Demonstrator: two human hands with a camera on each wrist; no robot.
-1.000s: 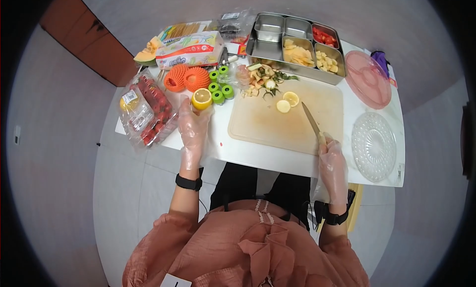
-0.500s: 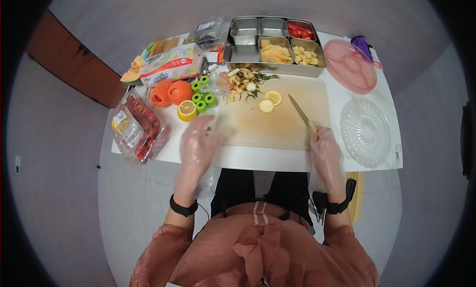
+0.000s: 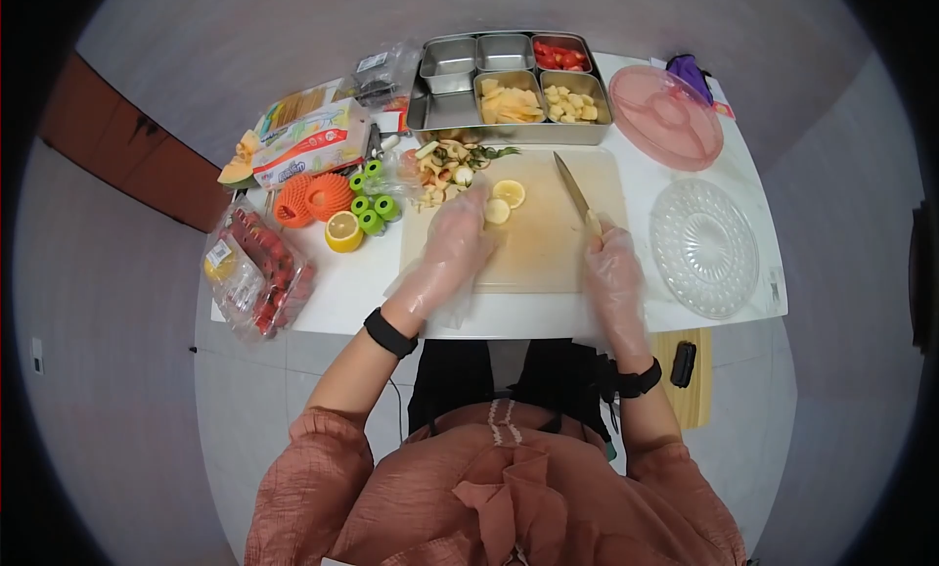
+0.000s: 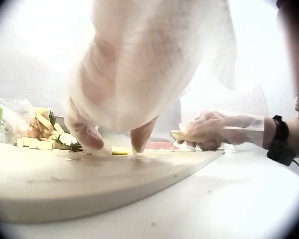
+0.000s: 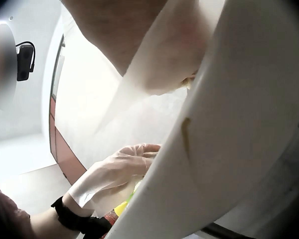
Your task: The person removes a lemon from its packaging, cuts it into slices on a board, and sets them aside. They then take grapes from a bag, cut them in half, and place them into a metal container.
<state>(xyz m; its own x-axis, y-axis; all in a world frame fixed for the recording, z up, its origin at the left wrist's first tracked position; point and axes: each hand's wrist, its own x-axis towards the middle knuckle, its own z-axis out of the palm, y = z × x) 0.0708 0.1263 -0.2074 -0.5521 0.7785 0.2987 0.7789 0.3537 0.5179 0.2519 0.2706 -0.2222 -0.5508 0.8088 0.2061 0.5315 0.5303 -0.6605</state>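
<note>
Head view: a white table [image 3: 685, 316] stands on grey floor tiles [image 3: 293, 390].

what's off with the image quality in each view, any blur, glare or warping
Head: fisheye bows the white table, black corners; left wrist: blown-out background, left hand in its clear plastic glove pale and soft; right wrist: glare bleaches the middle, some dark corners.

Head looks down, left wrist closely across shared board [image 3: 538, 263]; right seems tilted.
</note>
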